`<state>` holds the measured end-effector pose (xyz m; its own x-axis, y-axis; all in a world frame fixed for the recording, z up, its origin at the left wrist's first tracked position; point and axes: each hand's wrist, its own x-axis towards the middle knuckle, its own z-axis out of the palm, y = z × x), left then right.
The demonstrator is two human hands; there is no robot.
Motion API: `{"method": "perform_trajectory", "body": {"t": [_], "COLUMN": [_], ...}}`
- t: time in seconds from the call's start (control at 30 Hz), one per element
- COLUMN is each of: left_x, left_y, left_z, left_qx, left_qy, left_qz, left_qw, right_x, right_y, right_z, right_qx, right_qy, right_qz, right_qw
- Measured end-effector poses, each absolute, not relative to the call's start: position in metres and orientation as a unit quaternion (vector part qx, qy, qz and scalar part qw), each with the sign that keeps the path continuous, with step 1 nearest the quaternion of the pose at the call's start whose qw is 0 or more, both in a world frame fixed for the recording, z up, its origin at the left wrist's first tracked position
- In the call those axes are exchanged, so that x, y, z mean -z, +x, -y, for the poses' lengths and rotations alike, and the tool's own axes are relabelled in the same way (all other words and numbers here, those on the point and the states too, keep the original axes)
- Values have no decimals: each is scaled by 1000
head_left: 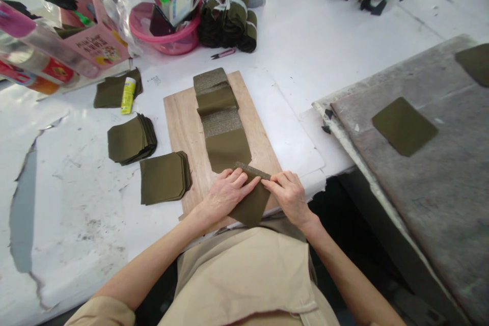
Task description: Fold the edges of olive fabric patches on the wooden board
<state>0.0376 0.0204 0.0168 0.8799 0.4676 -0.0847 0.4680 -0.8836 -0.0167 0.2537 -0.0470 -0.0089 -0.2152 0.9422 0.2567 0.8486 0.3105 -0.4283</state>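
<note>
An olive-green fabric piece (pixel 250 207) lies at the near end of a wooden board (pixel 263 135), its far edge turned over to show a greyish underside. My left hand (pixel 228 191) rests flat on this piece, fingers stretched along the fold and thumb pointing right. At the right end of the fold, my right hand (pixel 288 194) pinches the turned edge between thumb and fingers. Just beyond both hands, overlapping olive pieces (pixel 228 148) lie in a column on the board, with grey speckled bands showing between them.
Two stacks of olive pieces, a nearer one (pixel 162 178) and a farther one (pixel 128 140), sit left of the board. Behind them are a yellow glue tube (pixel 128 95), a pink basket (pixel 168 43), thread snips (pixel 223 54) and tied fabric rolls (pixel 233 15). A grey surface (pixel 412 188) bears single pieces.
</note>
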Motion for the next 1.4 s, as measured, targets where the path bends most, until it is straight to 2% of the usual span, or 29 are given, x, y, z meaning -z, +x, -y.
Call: {"method": "perform_trajectory", "body": {"t": [0.27,0.97,1.27,1.4], "left_x": [-24,-22,-28,-26], "left_y": [44,57,64,58], "left_z": [-18,-13,-9,-9], "left_qx": [51,80,75,57], "left_qy": [967,974,971,967], "left_qz": [-248,-210,-225,-247], "left_qw": [12,-5,17,26], "right_x": [11,8,1,-5], "right_y": [255,269,264,244], "right_z": [53,75,80,72], "right_qx": [-106,-102,-106,-109], "right_qy": [-599,-607,-658,-670], "right_qz": [752,761,695,686], "right_qw": [256,206,271,261]}}
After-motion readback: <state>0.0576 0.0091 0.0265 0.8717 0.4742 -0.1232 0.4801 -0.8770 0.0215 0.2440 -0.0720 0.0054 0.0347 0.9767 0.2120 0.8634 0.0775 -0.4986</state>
